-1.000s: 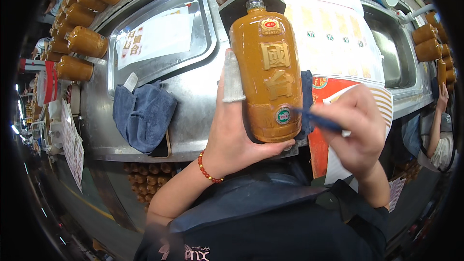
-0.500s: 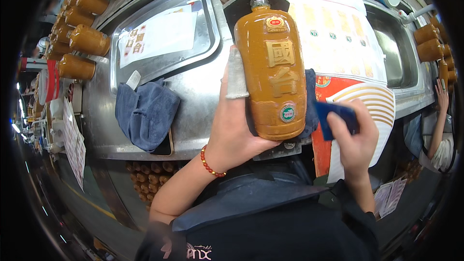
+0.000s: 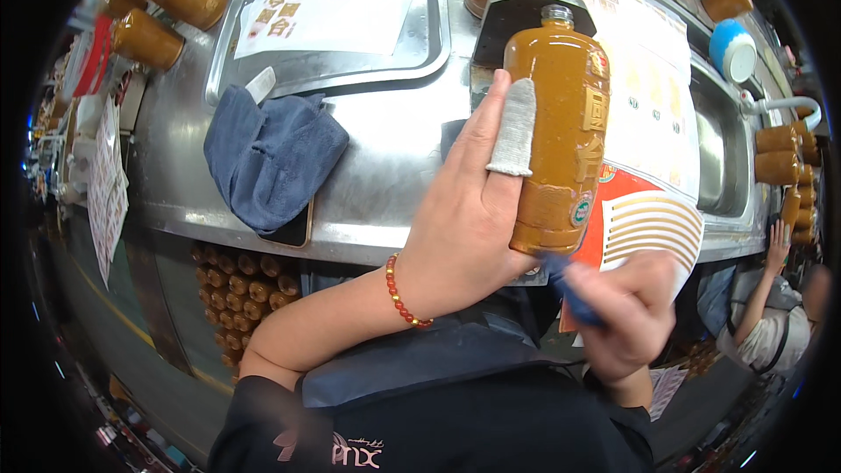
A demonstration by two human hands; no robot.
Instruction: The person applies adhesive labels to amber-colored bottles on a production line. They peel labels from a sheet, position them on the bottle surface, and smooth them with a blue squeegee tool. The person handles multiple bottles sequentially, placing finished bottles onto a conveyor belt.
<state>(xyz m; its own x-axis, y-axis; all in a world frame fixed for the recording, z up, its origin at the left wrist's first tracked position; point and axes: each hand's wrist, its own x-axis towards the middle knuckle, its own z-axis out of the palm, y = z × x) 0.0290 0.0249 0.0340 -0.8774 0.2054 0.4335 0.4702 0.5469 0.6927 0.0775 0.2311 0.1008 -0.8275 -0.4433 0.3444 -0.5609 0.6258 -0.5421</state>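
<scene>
An amber-brown glazed bottle (image 3: 547,140) with raised gold characters leans back on a dark angular stand (image 3: 499,26). My left hand (image 3: 464,219) grips it from the left side and base; a grey cloth finger sleeve (image 3: 515,127) covers one finger, and a red bead bracelet circles the wrist. The bottle is turned so its lettered face points right. At its lower right corner my right hand (image 3: 632,307), smeared by motion, is closed on a flat blue scraper (image 3: 568,291). The scraper's tip is close to the bottle's base; whether it touches cannot be told.
A crumpled blue cloth (image 3: 272,158) lies left on the steel counter, over a phone edge. Behind it is a metal tray (image 3: 427,26) with printed sheets (image 3: 385,26). Sticker sheets (image 3: 648,92) and a sink (image 3: 723,149) are right. Several bottles (image 3: 147,39) stand around. A co-worker's hand (image 3: 778,245) shows far right.
The bottle has turned, its lettered front now facing right. My left hand lies more along its side. My right hand with the scraper has moved down toward the base. The view has shifted.
</scene>
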